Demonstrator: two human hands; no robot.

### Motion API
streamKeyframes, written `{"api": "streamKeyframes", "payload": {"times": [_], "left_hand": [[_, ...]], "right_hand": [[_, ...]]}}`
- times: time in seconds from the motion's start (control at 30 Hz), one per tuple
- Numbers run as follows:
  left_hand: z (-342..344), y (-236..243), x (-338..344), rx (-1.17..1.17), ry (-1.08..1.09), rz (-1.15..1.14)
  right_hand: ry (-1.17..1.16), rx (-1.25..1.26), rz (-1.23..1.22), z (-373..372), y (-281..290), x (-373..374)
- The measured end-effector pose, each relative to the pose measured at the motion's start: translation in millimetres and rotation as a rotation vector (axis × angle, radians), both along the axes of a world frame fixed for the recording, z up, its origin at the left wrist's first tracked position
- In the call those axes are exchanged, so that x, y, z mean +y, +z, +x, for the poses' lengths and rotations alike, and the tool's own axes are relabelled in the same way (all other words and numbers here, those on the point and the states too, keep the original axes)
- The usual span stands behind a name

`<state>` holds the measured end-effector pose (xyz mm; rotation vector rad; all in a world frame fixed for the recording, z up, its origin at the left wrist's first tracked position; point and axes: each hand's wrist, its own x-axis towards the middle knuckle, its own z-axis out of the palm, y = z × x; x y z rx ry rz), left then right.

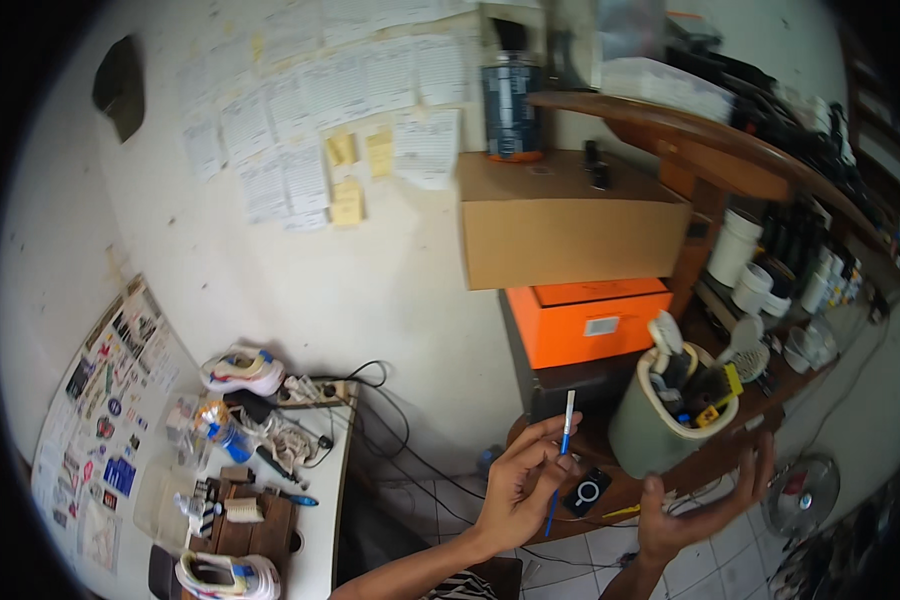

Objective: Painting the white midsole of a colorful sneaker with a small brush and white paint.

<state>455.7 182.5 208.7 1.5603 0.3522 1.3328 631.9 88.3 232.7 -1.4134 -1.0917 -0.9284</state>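
Observation:
A slim blue paintbrush (567, 425) with a pale tip points upward, pinched between the fingers of my left hand (518, 485). To the right, my right hand (692, 520) is spread with its thumb up and nothing in it. Just above that hand stands a grey-green tub (642, 430) with a cream rim, packed with brushes and other handled tools, a yellow one among them. A dark phone-like device (586, 492) with a white ring on it lies on the wooden surface, right behind my left hand.
At left, a white table (322, 480) carries two white sneakers (242, 370), a blue bottle (232, 440), a wooden block and brushes. Black cables (400, 420) trail from it. An orange box (590, 325) sits under a cardboard box (570, 235), beside wooden shelves with white jars (734, 245).

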Motion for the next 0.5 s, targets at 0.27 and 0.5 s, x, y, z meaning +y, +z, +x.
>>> {"api": "streamKeyframes", "payload": {"times": [0.27,0.5], "left_hand": [[-112.9,12.0,-17.1,-0.013,0.305,-0.033],[-226.7,18.5,-44.7,-0.028,0.845,-0.048]], "right_hand": [[0.402,-0.235,0.078,-87.9,-14.4,44.2],[1.258,-0.176,-0.088,-227.5,2.8,110.3]]}}
